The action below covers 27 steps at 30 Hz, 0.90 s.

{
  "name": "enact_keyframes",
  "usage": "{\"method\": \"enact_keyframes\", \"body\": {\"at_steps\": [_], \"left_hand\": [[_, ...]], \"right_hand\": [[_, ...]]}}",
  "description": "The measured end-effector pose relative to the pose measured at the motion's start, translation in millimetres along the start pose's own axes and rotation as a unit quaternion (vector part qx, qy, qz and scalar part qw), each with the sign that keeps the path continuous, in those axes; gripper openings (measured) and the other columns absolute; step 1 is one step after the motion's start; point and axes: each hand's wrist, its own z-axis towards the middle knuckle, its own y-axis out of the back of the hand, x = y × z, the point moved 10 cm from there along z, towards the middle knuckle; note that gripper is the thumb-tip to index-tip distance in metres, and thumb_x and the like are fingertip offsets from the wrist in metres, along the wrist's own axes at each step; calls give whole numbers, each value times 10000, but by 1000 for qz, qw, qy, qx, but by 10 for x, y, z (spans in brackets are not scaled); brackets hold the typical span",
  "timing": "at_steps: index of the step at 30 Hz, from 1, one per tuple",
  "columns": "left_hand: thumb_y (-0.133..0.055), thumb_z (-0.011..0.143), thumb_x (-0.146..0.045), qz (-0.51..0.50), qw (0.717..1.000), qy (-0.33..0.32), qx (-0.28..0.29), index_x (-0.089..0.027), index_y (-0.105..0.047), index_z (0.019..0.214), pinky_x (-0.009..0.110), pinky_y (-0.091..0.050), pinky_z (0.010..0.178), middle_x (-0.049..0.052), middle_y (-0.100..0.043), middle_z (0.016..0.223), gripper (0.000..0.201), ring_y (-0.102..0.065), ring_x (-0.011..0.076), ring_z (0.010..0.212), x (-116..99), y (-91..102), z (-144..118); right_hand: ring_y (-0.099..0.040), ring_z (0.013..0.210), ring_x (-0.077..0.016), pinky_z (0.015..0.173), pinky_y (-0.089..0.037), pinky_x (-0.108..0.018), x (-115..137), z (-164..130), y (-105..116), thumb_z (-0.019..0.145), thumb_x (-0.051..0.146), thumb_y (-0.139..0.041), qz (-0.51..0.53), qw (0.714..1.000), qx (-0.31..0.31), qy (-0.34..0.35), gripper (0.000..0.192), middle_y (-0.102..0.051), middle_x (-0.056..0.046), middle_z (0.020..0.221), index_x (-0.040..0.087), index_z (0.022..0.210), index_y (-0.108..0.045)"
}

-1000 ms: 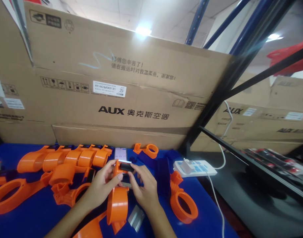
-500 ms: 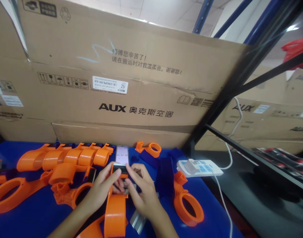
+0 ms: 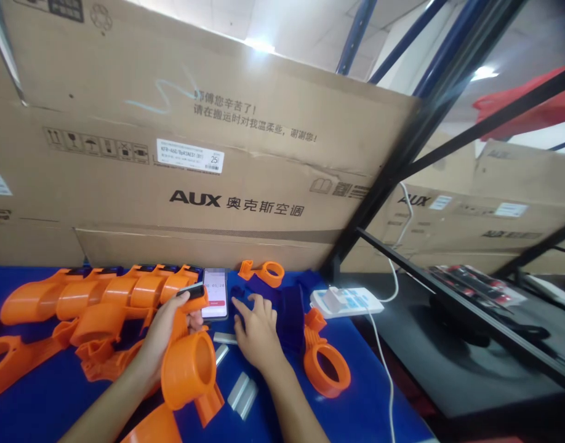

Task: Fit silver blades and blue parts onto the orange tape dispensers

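Observation:
My left hand (image 3: pixel 159 335) is closed around an orange tape dispenser (image 3: pixel 185 372), whose wide ring hangs below the fingers and whose dark-edged head points up by the thumb. My right hand (image 3: pixel 258 335) is apart from it, fingers spread over the blue cloth, the index tip near small dark blue pieces (image 3: pixel 237 291). Just beyond the hands lies a lit phone (image 3: pixel 215 294). Several silver metal strips (image 3: pixel 243 395) lie between my forearms.
More orange dispensers (image 3: pixel 119 292) stand in a row at the left. Single ones lie at the back (image 3: pixel 271 272) and right (image 3: pixel 327 370). A white power strip (image 3: pixel 347 301) with a cable sits near the black rack post. A large cardboard box (image 3: pixel 245 160) stands behind.
My right hand has let go of the dispenser and moved right, toward the small dark blue pieces. My left hand has drawn the dispenser left and tilted it. The view has swung right.

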Motion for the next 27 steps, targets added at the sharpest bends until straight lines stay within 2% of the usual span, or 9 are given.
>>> {"method": "enact_keyframes", "body": {"at_steps": [5, 9, 12, 15, 18, 20, 23, 25, 27], "left_hand": [[-710, 827, -457, -6, 1000, 4, 3, -159, -649, 655, 232, -498, 509, 38, -653, 580, 348, -596, 141, 489, 47, -26, -29], [-720, 815, -466, 10, 1000, -11, 6, -160, -659, 658, 232, -499, 507, 41, -667, 586, 350, -597, 140, 483, 28, -28, -27], [-724, 810, -473, 18, 1000, -12, 15, -168, -663, 670, 238, -502, 504, 46, -680, 581, 341, -607, 150, 486, 32, -33, -3], [-730, 810, -472, 15, 1000, -13, 16, -173, -671, 699, 251, -516, 514, 36, -688, 581, 324, -600, 147, 470, 40, -34, 7], [-723, 825, -474, 18, 999, -22, 27, -163, -660, 680, 247, -508, 514, 44, -689, 584, 349, -610, 148, 481, 37, -66, -9], [-725, 827, -477, 19, 999, -26, 33, -161, -663, 688, 245, -504, 512, 46, -693, 586, 351, -614, 148, 484, 38, -81, -19], [-732, 818, -497, 31, 999, -30, 30, -167, -665, 686, 249, -498, 499, 47, -696, 580, 362, -614, 152, 474, 37, -75, -16], [-733, 810, -510, 47, 998, -34, 26, -169, -660, 675, 252, -492, 488, 54, -700, 575, 374, -620, 160, 472, 25, -67, -9], [-737, 798, -508, 51, 998, -32, 24, -169, -664, 690, 258, -491, 483, 59, -704, 573, 364, -622, 167, 467, 16, -72, -9]], "right_hand": [[-539, 1080, -336, 884, -422, -439, -24, -16, -98, 918, 248, -642, -45, 998, 36, -29, 415, -604, -148, 1205, 313, 1326, -684], [-541, 1069, -324, 881, -421, -426, -72, -5, -62, 894, 251, -673, -36, 999, 25, -29, 410, -611, -141, 1236, 276, 1304, -673], [-567, 1033, -324, 869, -434, -434, -51, -13, -42, 878, 215, -679, -26, 1000, 12, -8, 323, -658, -139, 1175, 274, 1193, -720], [-603, 1000, -323, 860, -462, -438, -19, -4, 24, 877, 214, -674, 11, 1000, -15, 7, 219, -704, -134, 1095, 252, 1081, -745], [-654, 949, -292, 842, -502, -407, -4, 28, 143, 927, 270, -622, 124, 991, -57, 9, 197, -739, -118, 1039, 219, 1077, -739], [-675, 817, -243, 765, -530, -359, -16, 52, 179, 981, 335, -560, 247, 967, -69, -4, 249, -744, -89, 943, 204, 1099, -735], [-604, 583, -169, 565, -498, -287, -40, 72, 107, 1009, 474, -537, 433, 898, -48, -55, 362, -688, -34, 781, 188, 1130, -725], [-547, 529, -135, 489, -440, -251, -31, 64, 49, 988, 520, -578, 521, 848, -30, -89, 416, -670, -22, 771, 182, 1199, -698], [-542, 556, -119, 498, -432, -237, 2, 51, 36, 963, 503, -632, 580, 808, -17, -102, 417, -686, -32, 843, 194, 1238, -684]]}}
